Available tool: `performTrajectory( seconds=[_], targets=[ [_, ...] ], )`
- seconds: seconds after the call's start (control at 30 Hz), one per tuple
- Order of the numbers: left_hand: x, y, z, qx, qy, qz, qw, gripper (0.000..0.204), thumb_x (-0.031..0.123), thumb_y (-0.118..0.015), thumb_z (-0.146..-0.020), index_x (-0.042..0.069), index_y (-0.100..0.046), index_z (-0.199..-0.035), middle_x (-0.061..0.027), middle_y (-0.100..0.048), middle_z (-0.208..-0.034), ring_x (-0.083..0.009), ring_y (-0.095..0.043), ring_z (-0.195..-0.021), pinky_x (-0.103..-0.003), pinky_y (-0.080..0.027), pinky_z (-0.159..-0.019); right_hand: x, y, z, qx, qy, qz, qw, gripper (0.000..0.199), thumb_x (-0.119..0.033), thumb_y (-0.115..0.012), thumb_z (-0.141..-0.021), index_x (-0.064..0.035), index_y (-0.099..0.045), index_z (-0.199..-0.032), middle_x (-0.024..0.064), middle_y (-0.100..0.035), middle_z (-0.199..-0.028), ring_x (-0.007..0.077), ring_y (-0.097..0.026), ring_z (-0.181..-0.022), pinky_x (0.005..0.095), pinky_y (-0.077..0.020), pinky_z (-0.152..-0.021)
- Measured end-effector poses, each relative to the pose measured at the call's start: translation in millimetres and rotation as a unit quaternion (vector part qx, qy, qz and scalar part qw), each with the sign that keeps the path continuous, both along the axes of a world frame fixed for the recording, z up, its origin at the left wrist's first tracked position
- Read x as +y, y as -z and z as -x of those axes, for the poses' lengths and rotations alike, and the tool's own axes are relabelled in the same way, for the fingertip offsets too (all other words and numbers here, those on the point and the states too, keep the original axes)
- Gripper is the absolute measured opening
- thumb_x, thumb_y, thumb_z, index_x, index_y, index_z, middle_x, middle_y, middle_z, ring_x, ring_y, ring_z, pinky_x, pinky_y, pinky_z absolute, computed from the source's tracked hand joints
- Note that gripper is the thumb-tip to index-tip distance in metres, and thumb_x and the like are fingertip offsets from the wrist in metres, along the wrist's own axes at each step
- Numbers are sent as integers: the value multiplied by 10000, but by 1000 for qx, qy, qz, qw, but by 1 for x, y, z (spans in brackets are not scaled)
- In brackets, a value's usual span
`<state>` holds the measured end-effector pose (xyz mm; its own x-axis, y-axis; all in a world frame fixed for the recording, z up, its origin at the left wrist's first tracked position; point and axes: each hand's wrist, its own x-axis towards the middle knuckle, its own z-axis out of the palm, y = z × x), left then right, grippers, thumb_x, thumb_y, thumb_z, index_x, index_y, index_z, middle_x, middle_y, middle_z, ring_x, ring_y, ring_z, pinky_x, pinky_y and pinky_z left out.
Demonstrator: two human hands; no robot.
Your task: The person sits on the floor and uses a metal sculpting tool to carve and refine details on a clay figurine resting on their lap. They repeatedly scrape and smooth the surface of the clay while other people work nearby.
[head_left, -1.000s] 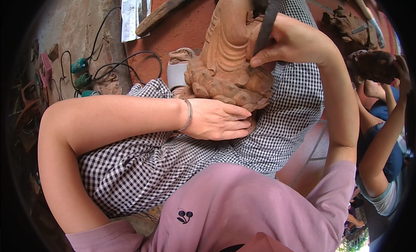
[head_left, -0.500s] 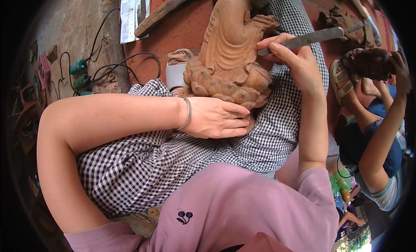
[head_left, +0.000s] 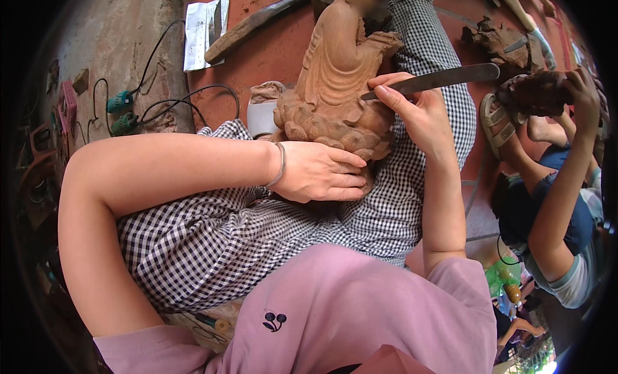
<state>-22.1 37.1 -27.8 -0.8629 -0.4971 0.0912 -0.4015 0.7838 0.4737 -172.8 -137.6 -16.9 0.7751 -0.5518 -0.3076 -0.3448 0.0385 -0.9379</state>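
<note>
R hand [head_left: 415, 113]: thumb + fingers pinched on flat dark metal tool [head_left: 450, 76]; tip at fig's side, just above petalled base. L hand [head_left: 322, 172]: palm down, fingers tog. over foot of base, hiding part of it; thumb hidden, can't tell if gripping. Carved wooden figure [head_left: 328, 74] sits betw. legs in checked trousers [head_left: 444, 110].

Around: white cup [head_left: 260, 120] w/ tan cloth [head_left: 266, 92] just L of base; wood-handled blade [head_left: 248, 34] & paper [head_left: 196, 42] on red floor [head_left: 277, 52], farther L/up; teal power tools [head_left: 121, 102] + black cords far L. R side: co-worker's hand [head_left: 582, 97] on dark carved piece [head_left: 531, 94], sandal [head_left: 496, 126] below; rough wood chunk [head_left: 486, 42] above.

Fig long axis approx. fore-aft: base twd wearer, head end away, front facing R. Tool axis approx. crosswise: tip L, rounded end R, slightly farther out.
</note>
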Motion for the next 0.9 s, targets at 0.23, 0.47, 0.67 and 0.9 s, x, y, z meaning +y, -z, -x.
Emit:
performTrajectory(
  seconds=[0.23,0.47,0.67,0.9],
  targets=[
    [-3,1,1,-5,16,-20,1000,680,203,-588,-853,3,-359,-1461,-189,-489,-1455,-299,-444,-1381,-447,-229,-1227,1,20,6,-98,-9,56,994,198,-161,-722,-898,4,-736,-1007,48,-733,-915,71,-597,-737,221,-429,-598],
    [-4,-4,1,-7,16,-26,1000,726,194,-629,-819,13,-355,-1467,-193,-497,-1447,-288,-504,-1331,-449,-225,-1227,-4,22,6,-127,-15,34,991,182,-163,-732,-894,-10,-745,-992,35,-740,-884,53,-585,-666,198,-409,-530],
    [-2,-3,3,-2,6,-31,1000,747,194,-658,-799,20,-367,-1464,-187,-510,-1438,-283,-506,-1331,-449,-228,-1225,-13,10,5,-3,-51,-26,998,179,-153,-717,-904,-7,-746,-1002,53,-726,-956,136,-637,-921,275,-483,-859],
    [-3,-3,2,-4,10,-33,999,748,196,-666,-792,25,-376,-1460,-185,-518,-1432,-285,-514,-1322,-449,-229,-1224,-14,19,11,-44,-60,-31,997,173,-143,-704,-911,-4,-732,-1011,65,-727,-988,149,-648,-962,290,-488,-888]
  ],
)
